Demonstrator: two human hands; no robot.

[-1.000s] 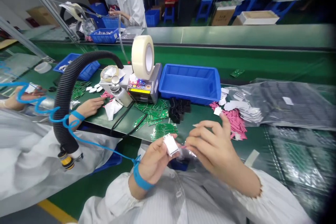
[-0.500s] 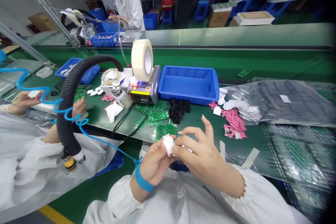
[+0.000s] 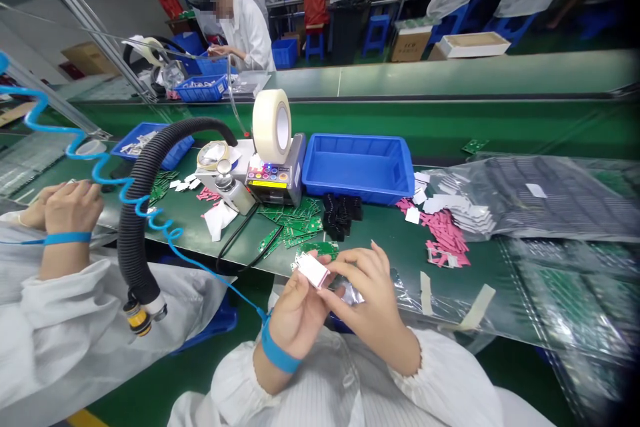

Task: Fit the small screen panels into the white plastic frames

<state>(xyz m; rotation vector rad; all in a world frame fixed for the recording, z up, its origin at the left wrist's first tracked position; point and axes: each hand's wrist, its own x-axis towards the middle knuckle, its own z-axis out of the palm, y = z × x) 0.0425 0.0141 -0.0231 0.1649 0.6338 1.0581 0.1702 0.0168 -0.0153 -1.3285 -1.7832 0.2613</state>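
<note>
Close to the bench's front edge, my left hand [image 3: 295, 310] grips a small flat white piece [image 3: 313, 271] between thumb and fingers. A pink edge shows along its right side. From the right, the thumb and forefinger of my right hand [image 3: 367, 287] pinch that edge, while its other fingers are raised. A blue strap rings my left wrist. Just beyond the hands lie green circuit boards [image 3: 320, 250], with more boards [image 3: 295, 217] piled behind. Several black parts [image 3: 341, 213] sit beside the pile. The undersides of my fingers are hidden.
Behind stand a blue bin [image 3: 357, 177] and a tape dispenser [image 3: 275, 180]. Pink strips [image 3: 447, 233] and white pieces [image 3: 467, 210] lie to the right. A black hose [image 3: 133, 227] and a coiled blue cord [image 3: 165, 223] hang at left, near a co-worker's hands [image 3: 70, 210].
The white piece has turned, showing a broader white face and its pink edge. My right hand has drawn in, its raised fingers less spread. The co-worker's hands have come together.
</note>
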